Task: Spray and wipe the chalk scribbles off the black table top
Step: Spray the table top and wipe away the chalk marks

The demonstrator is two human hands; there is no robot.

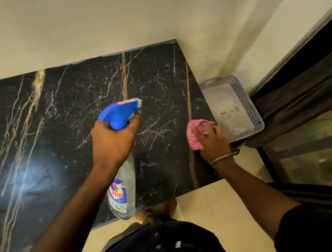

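Observation:
The black table top has white and gold marble veins; I cannot tell chalk marks apart from the veins. My left hand grips the neck of a clear spray bottle with a blue trigger head, held above the table's middle, nozzle pointing right and away. My right hand grips a bunched pink cloth and presses it on the table near its right edge.
A grey perforated plastic basket sits just beyond the table's right edge, close to my right hand. A cream wall backs the table. A dark curtain and a glass door frame stand at the right. Beige floor lies below.

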